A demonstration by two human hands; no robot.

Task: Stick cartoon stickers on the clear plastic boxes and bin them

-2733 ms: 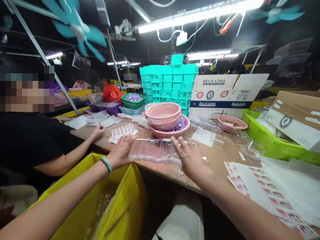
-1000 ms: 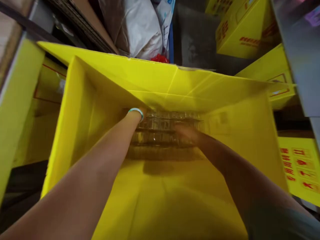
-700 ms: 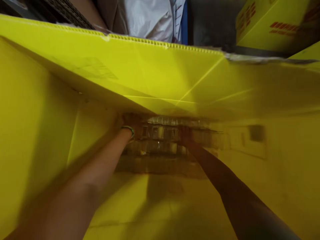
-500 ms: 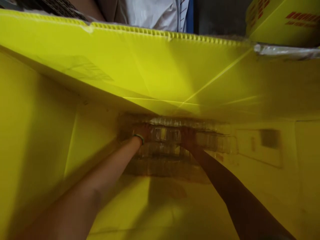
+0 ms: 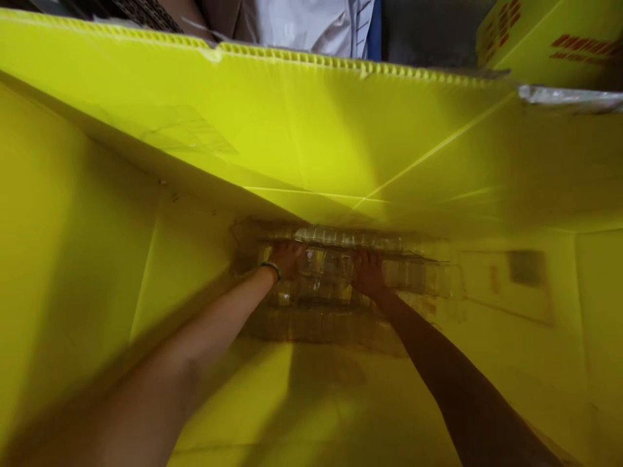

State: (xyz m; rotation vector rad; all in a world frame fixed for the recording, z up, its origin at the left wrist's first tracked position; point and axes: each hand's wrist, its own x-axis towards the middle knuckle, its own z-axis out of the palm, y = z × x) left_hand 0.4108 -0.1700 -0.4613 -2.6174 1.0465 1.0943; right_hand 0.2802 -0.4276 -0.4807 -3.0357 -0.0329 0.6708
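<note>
Both my arms reach down into a deep yellow corrugated plastic box (image 5: 195, 97). At its bottom lie clear plastic packs (image 5: 331, 263), ribbed or divided into rows of cells; their exact kind is hard to make out. My left hand (image 5: 287, 258), with a thin band at the wrist, rests on the left part of the packs, fingers stretched forward. My right hand (image 5: 368, 272) lies on them farther right, its fingers spread over the plastic. Neither hand is visibly wrapped around anything. The light down there is dim and the fingertips are partly blurred.
The near edge of the packs (image 5: 311, 324) sits in shadow on the box floor. Clear tape (image 5: 569, 96) covers part of the rim at right. Beyond the rim are a yellow box with red print (image 5: 584, 45) and a whitish wrapped item (image 5: 302, 26).
The view has shifted slightly, so the box rim appears a little farther right. My hands stay on the packs in nearly the same place and now look sharper.
</note>
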